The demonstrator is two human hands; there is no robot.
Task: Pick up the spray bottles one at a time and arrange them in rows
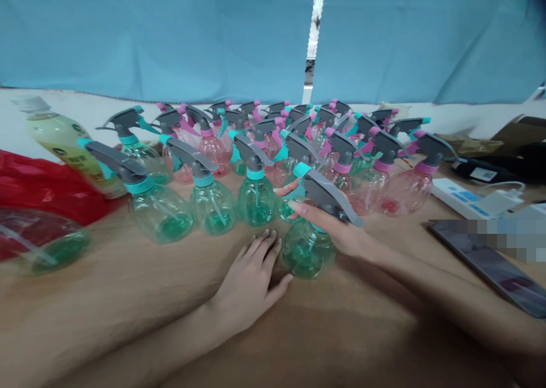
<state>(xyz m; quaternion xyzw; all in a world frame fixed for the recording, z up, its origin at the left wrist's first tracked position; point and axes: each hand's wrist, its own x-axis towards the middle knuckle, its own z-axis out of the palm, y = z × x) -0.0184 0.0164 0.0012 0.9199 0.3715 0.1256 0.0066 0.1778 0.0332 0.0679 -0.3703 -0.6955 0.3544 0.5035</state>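
Note:
My right hand [336, 224] grips a clear green spray bottle [307, 257] around the neck, just below its grey and turquoise trigger head. The bottle leans slightly, its base at or close to the tabletop. My left hand [251, 274] lies flat on the table, fingers stretched forward, to the left of that bottle. Directly beyond my hands stand green spray bottles, among them one at the middle [256, 200] and one farther left [213, 209]. Pink-collared spray bottles, such as the one at the right end [407, 186], fill the rows behind.
A red plastic bag [51, 189] and a bottle of yellowish liquid [70, 143] are at the left, near a headless clear bottle body [46, 243]. On the right lie a phone [490, 268] and a white power strip [460, 197]. Blue cloth [170, 41] hangs behind.

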